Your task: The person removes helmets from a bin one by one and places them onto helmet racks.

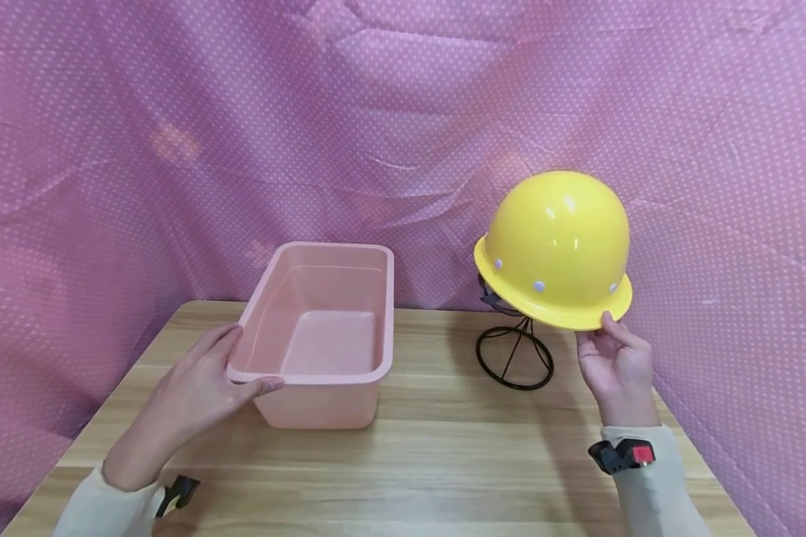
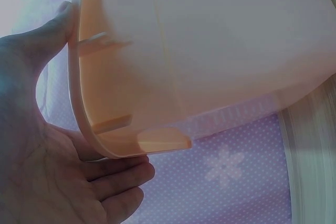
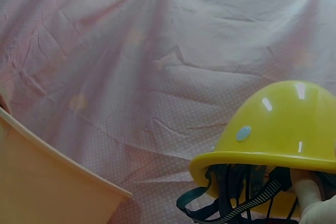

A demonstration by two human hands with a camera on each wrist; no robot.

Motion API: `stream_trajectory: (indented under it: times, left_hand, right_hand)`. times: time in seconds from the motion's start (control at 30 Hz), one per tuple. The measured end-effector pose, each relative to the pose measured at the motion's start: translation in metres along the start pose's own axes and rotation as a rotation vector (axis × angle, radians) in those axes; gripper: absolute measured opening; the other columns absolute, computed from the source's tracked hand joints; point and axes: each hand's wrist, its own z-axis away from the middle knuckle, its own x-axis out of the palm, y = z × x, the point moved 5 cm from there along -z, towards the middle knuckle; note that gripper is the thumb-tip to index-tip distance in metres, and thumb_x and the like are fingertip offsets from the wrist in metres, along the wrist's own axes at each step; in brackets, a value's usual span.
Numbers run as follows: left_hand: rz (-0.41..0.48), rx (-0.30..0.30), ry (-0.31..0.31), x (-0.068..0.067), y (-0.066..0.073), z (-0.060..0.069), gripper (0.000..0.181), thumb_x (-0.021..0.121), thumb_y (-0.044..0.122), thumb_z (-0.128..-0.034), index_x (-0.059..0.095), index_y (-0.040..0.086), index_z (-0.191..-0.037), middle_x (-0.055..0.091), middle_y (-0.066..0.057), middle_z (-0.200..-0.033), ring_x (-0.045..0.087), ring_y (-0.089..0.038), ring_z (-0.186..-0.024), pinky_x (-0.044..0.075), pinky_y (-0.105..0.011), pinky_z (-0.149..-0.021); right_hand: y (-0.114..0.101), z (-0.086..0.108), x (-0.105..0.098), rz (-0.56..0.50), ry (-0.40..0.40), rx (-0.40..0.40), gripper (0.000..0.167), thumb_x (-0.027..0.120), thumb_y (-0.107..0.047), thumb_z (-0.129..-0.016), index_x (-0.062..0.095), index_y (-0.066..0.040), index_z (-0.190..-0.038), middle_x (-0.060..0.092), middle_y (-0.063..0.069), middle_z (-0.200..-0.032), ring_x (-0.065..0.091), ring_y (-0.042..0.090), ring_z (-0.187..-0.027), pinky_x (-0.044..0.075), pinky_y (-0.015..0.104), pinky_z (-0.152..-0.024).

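A yellow hard hat sits tilted over a black wire stand at the right. My right hand pinches its brim, thumb on top and fingers underneath. In the right wrist view, dark straps hang below the hard hat, and thin stand wires show inside it. Whether the hat's weight rests on the stand I cannot tell. On the left stands a pink plastic bin with nothing inside. My left hand grips its near left corner, thumb along the front rim and fingers at the left side.
Both the bin and the stand are on a light wooden table. Pink dotted cloth hangs close behind the table and along its sides.
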Motion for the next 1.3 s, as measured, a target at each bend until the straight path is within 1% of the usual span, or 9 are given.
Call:
stream_trajectory:
  times: [0.23, 0.43, 0.67, 0.77, 0.87, 1.0, 1.07, 1.2, 1.3]
  left_hand:
    - [0.008, 0.004, 0.004, -0.001, -0.002, -0.001, 0.097, 0.073, 0.071, -0.0777, 0.05, 0.004, -0.144, 0.053, -0.021, -0.142, 0.053, -0.044, -0.129, 0.046, -0.071, -0.094]
    - [0.025, 0.017, 0.005, 0.001, -0.002, -0.002, 0.095, 0.074, 0.07, -0.078, 0.05, 0.007, -0.145, 0.053, -0.02, -0.143, 0.053, -0.042, -0.13, 0.046, -0.07, -0.096]
    - [0.027, 0.005, 0.0, 0.001, -0.004, -0.004, 0.099, 0.074, 0.07, -0.0778, 0.047, 0.006, -0.149, 0.051, -0.021, -0.147, 0.05, -0.043, -0.133, 0.044, -0.071, -0.098]
    - [0.021, 0.015, 0.002, 0.0, -0.004, -0.004, 0.099, 0.074, 0.069, -0.0779, 0.047, 0.005, -0.149, 0.051, -0.021, -0.147, 0.05, -0.043, -0.133, 0.044, -0.071, -0.098]
    - [0.023, 0.028, 0.004, -0.001, -0.003, -0.003, 0.099, 0.075, 0.068, -0.0781, 0.047, 0.005, -0.149, 0.051, -0.021, -0.147, 0.05, -0.043, -0.133, 0.044, -0.07, -0.099]
    - [0.024, 0.03, -0.001, -0.002, -0.003, -0.002, 0.098, 0.074, 0.067, -0.0794, 0.047, 0.003, -0.149, 0.051, -0.022, -0.147, 0.05, -0.045, -0.133, 0.043, -0.071, -0.101]
    - [0.021, 0.027, -0.006, -0.003, -0.003, -0.002, 0.097, 0.074, 0.065, -0.0811, 0.047, 0.001, -0.149, 0.051, -0.023, -0.147, 0.05, -0.046, -0.133, 0.042, -0.071, -0.102]
    - [0.003, 0.023, -0.02, -0.003, -0.003, -0.004, 0.094, 0.07, 0.062, -0.0861, 0.046, -0.004, -0.148, 0.05, -0.027, -0.147, 0.049, -0.05, -0.132, 0.041, -0.072, -0.104]
    - [-0.012, 0.022, -0.017, -0.003, -0.003, -0.005, 0.091, 0.069, 0.061, -0.0875, 0.049, -0.006, -0.146, 0.05, -0.027, -0.147, 0.049, -0.051, -0.132, 0.041, -0.071, -0.103]
  right_hand:
    - [0.005, 0.002, 0.002, 0.055, -0.056, 0.007, 0.047, 0.035, 0.006, -0.104, 0.051, -0.01, -0.145, 0.065, 0.012, -0.125, 0.063, 0.025, -0.115, 0.051, 0.037, -0.11]
    - [0.005, 0.004, -0.001, 0.062, -0.029, 0.005, 0.039, 0.036, 0.002, -0.104, 0.055, -0.006, -0.138, 0.068, 0.014, -0.119, 0.064, 0.027, -0.113, 0.053, 0.039, -0.107]
    - [0.006, 0.005, -0.001, 0.05, -0.03, 0.027, 0.039, 0.036, -0.004, -0.106, 0.051, -0.009, -0.142, 0.065, 0.013, -0.122, 0.062, 0.026, -0.118, 0.047, 0.038, -0.113]
    - [0.005, 0.005, -0.003, 0.03, -0.004, 0.031, 0.037, 0.038, -0.008, -0.106, 0.052, -0.01, -0.14, 0.063, 0.011, -0.121, 0.06, 0.025, -0.116, 0.046, 0.037, -0.111]
    - [0.004, 0.006, -0.005, 0.053, 0.024, 0.019, 0.032, 0.041, -0.012, -0.105, 0.056, -0.011, -0.133, 0.061, 0.009, -0.117, 0.057, 0.022, -0.11, 0.045, 0.034, -0.104]
    - [0.001, 0.006, -0.007, 0.112, 0.049, -0.009, 0.022, 0.044, -0.016, -0.104, 0.063, -0.011, -0.114, 0.058, 0.007, -0.102, 0.051, 0.02, -0.097, 0.043, 0.032, -0.093]
    - [-0.001, 0.006, -0.008, 0.133, 0.068, -0.011, 0.02, 0.045, -0.018, -0.104, 0.063, -0.009, -0.104, 0.057, 0.007, -0.097, 0.048, 0.02, -0.094, 0.041, 0.031, -0.091]
    - [-0.005, 0.008, -0.011, 0.177, 0.146, -0.007, 0.02, 0.048, -0.024, -0.102, 0.061, -0.01, -0.095, 0.055, 0.005, -0.096, 0.043, 0.018, -0.098, 0.032, 0.029, -0.099]
    - [-0.012, 0.009, -0.014, 0.221, 0.209, -0.044, 0.018, 0.05, -0.028, -0.101, 0.059, -0.013, -0.104, 0.051, 0.001, -0.107, 0.039, 0.014, -0.112, 0.021, 0.028, -0.111]
